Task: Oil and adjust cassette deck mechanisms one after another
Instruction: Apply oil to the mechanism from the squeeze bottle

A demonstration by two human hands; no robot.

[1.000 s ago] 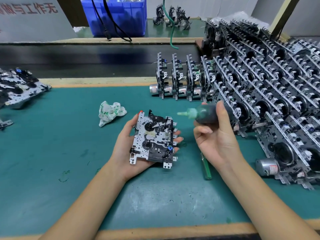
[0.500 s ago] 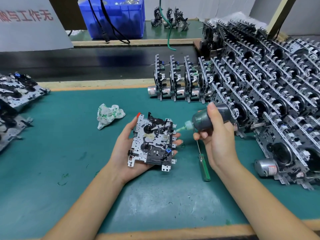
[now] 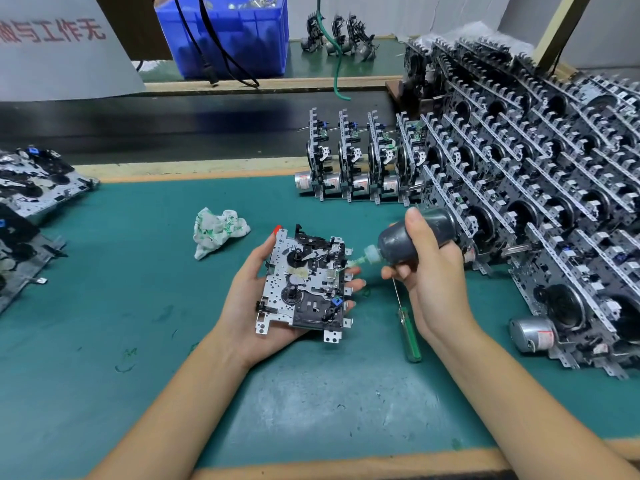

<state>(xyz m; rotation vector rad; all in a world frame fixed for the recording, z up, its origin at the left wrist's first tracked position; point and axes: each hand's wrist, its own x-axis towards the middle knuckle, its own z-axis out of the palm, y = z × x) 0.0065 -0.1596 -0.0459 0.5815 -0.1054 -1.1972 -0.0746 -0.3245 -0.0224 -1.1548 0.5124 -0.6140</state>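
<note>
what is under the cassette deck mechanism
The left hand lies under the cassette deck mechanism, palm up, fingertips showing past its right edge. The mechanism covers the middle of the palm.

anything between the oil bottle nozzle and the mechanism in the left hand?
Nothing visible. The right hand holds the oil bottle tipped sideways, its nozzle already at the right edge of the cassette mechanism that lies face up in the left hand. The screwdriver lies below, clear of that path.
</note>
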